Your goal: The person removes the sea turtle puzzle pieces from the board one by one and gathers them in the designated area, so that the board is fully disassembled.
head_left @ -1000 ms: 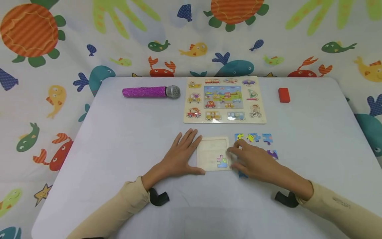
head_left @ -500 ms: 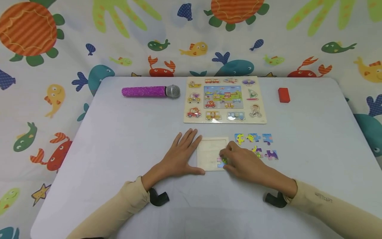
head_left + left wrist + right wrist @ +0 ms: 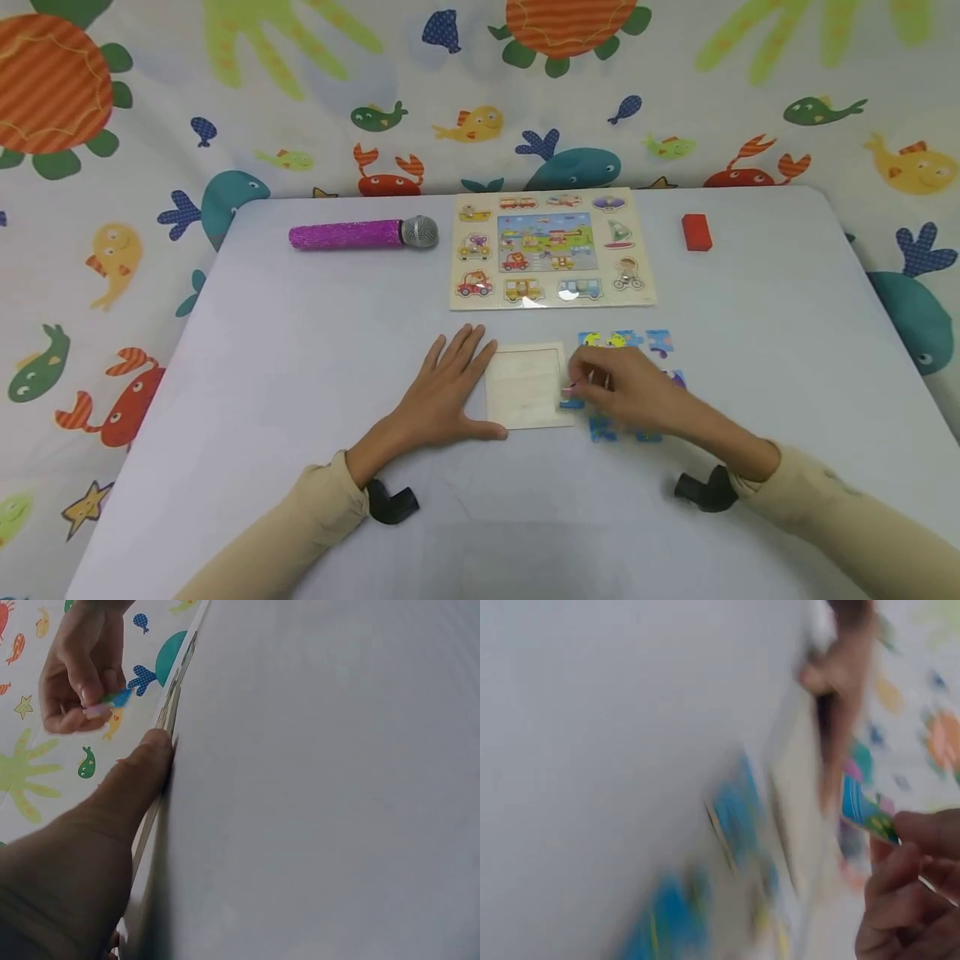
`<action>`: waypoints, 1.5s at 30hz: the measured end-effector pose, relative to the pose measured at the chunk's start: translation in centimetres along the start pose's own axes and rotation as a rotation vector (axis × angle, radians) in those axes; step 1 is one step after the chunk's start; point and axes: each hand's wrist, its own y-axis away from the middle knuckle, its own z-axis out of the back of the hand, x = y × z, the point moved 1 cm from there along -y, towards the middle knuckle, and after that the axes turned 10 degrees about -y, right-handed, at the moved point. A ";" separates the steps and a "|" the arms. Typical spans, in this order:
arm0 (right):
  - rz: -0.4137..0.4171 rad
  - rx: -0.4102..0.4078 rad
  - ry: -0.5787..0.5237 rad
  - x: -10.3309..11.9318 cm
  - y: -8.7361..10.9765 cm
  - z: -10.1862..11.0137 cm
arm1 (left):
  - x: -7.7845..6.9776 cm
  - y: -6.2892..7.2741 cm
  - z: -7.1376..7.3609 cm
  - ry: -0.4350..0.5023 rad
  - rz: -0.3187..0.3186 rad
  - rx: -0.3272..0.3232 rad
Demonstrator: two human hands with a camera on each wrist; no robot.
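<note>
My left hand [image 3: 442, 396] lies spread at the left edge of a small square wooden puzzle tray [image 3: 522, 387], fingers straight and thumb near its lower corner. The tray's bare inside shows in the head view. My right hand [image 3: 633, 385] is over the tray's right side, pinching a blue jigsaw piece [image 3: 572, 402] between thumb and fingers. In the right wrist view this jigsaw piece [image 3: 868, 810] shows blue and green, tilted in the fingertips. Several loose jigsaw pieces [image 3: 660, 341] lie right of the tray, some partly hidden under the right hand.
Behind the tray lies a larger wooden vehicle puzzle board [image 3: 551, 290]. A purple microphone [image 3: 348, 235] is at the back left and a red block [image 3: 697, 232] at the back right. A cloth printed with sea animals hangs behind the white table [image 3: 300, 333].
My right hand came in to the piece in the tray's lower right corner, then lifted it and drew back right with it. The left hand stayed on the tray; the head view shifted slightly.
</note>
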 end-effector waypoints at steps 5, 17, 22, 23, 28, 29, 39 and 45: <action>-0.173 0.004 -0.033 -1.9 4.1 5.1 | -0.1 0.0 0.2 0.009 -0.004 -0.007; -0.216 0.073 -0.080 -6.5 8.7 6.7 | 0.2 0.2 0.0 0.003 0.015 -0.005; -0.233 -0.007 0.017 -6.4 8.3 5.6 | 0.3 0.2 -0.1 0.017 0.011 -0.011; -0.240 -0.024 0.044 -6.4 8.3 5.4 | 0.3 0.2 -0.1 0.018 0.007 -0.012; -0.240 -0.082 0.148 -6.2 8.5 4.8 | 0.1 0.0 -0.1 0.014 0.001 -0.012; -0.237 -0.089 0.158 -6.2 8.5 4.7 | 0.0 0.0 -0.1 0.012 0.000 -0.012; -0.206 -0.123 0.212 -6.1 8.2 3.9 | 0.1 0.1 -0.1 0.008 -0.007 -0.021; -0.184 -0.141 0.239 -5.9 8.2 3.7 | 0.1 0.1 0.0 0.004 -0.008 -0.020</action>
